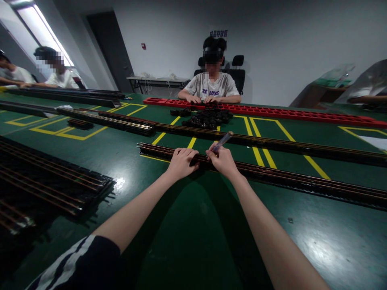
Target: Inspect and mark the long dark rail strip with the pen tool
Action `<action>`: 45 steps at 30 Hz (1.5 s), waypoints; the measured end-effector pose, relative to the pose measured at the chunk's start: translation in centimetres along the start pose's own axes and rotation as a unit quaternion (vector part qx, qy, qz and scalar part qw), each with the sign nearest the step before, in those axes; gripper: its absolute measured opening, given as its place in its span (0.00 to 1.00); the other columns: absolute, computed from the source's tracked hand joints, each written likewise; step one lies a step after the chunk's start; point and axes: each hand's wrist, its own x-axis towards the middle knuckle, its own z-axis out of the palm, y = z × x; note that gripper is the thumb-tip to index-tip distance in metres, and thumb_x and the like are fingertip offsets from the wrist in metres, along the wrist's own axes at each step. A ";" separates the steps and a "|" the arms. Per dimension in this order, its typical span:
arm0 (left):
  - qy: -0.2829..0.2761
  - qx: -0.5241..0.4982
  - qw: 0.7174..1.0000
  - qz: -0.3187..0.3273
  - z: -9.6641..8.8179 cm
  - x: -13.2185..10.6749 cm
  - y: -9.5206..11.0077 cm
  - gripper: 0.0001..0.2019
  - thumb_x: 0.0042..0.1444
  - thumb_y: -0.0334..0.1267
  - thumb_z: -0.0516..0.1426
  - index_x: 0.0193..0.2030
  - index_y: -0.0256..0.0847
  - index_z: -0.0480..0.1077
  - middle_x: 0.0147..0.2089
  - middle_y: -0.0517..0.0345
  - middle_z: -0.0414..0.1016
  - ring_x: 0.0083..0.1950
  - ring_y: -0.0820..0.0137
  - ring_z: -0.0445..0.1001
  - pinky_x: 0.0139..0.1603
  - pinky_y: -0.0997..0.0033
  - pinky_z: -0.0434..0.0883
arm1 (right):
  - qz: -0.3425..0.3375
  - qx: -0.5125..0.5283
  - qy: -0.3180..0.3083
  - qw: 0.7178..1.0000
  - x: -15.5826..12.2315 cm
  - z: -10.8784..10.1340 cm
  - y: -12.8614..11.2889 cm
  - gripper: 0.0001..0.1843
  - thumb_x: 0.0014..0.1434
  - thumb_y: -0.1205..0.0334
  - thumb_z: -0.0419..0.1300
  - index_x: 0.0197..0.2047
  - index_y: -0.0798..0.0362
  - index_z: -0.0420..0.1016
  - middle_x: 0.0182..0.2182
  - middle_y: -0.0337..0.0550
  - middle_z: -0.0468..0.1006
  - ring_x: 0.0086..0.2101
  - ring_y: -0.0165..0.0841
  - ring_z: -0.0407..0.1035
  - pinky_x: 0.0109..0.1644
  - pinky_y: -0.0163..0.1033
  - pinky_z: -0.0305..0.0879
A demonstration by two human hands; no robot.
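Observation:
A long black rail [272,173] with copper-coloured strips along it lies across the table in front of me. My left hand [182,163] is closed over this rail near its left end, fingers on the far side and thumb on the near side. Just to the right, my right hand [223,161] grips a pen-like tool with a clear, purplish handle [223,141]. The handle slants up and to the right, and its lower end points down at the rail. My fingers hide the tip, so I cannot tell whether it touches.
Stacked black rails [51,177] lie at the left. Beyond my hands runs another long rail [256,141]. Farther off are a pile of black parts [208,117], a red slotted rail [272,114] and a seated person [213,86]. Yellow tape [256,155] marks the green table [193,233].

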 end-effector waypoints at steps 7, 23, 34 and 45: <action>-0.001 0.003 1.000 -0.010 0.1 0.1 0.2 0.15 0.55 0.39 0.53 0.49 0.41 0.67 0.52 0.51 0.74 0.55 0.58 0.68 0.56 0.55 0.58 | 0.003 0.001 -0.002 1.000 0.0 0.0 0.1 0.06 0.57 0.65 0.55 0.27 0.51 0.65 0.23 0.41 0.75 0.27 0.35 0.71 0.34 0.37 0.63; 0.005 0.001 1.000 -0.009 0.1 0.1 0.5 0.14 0.55 0.38 0.54 0.48 0.42 0.67 0.51 0.51 0.75 0.54 0.59 0.68 0.57 0.53 0.56 | 0.010 0.027 0.017 0.999 -0.1 0.1 0.4 0.07 0.56 0.63 0.54 0.27 0.50 0.64 0.21 0.39 0.74 0.26 0.34 0.71 0.34 0.37 0.63; 0.011 0.000 1.000 -0.011 0.2 0.0 0.3 0.13 0.56 0.36 0.52 0.49 0.42 0.67 0.52 0.51 0.75 0.55 0.59 0.68 0.58 0.53 0.56 | 0.010 0.033 0.018 0.999 0.0 -0.1 0.2 0.07 0.56 0.63 0.54 0.27 0.50 0.63 0.21 0.39 0.73 0.25 0.35 0.71 0.34 0.38 0.63; 0.013 0.007 1.000 -0.001 0.3 0.1 0.3 0.13 0.56 0.35 0.51 0.48 0.41 0.67 0.51 0.52 0.75 0.54 0.61 0.69 0.58 0.54 0.55 | 0.012 0.040 0.024 0.999 0.0 -0.1 0.2 0.07 0.55 0.63 0.54 0.26 0.50 0.62 0.19 0.38 0.72 0.24 0.34 0.70 0.32 0.37 0.61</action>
